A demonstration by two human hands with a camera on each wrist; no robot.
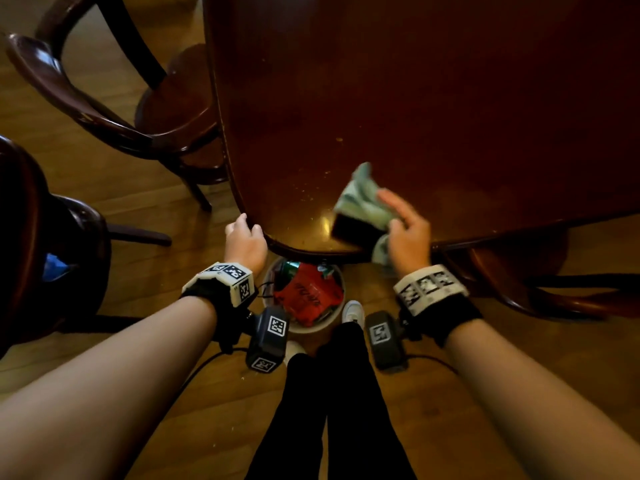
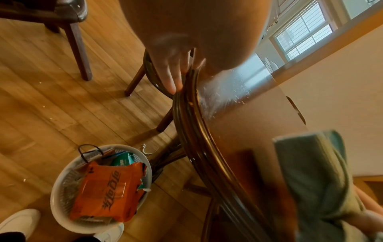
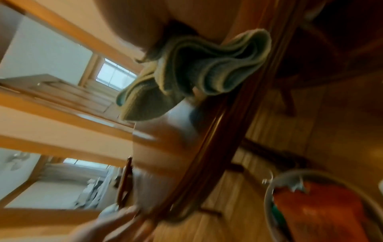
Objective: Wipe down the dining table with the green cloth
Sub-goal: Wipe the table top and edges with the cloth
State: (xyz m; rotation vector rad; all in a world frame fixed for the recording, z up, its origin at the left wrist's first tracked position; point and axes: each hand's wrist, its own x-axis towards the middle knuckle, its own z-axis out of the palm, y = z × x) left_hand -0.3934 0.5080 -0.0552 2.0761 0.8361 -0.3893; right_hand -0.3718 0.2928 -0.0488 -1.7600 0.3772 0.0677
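- Right hand [image 1: 408, 233] grips the one green cloth [image 1: 363, 202], bunched, on the near rounded end of the table [image 1: 415, 98].
- Left hand [image 1: 244, 242] rests at the table's edge, fingers [image 2: 172, 77] fairly straight along the rim, holding nothing.
- Pale crumbs [image 1: 308, 194] scattered on the tabletop between the two hands.
- One white bin [image 1: 304, 327] on the floor under the edge, an orange packet [image 1: 308, 296] on top.
- Three dark chairs in view; nearest the left hand, one chair [image 1: 166, 109].
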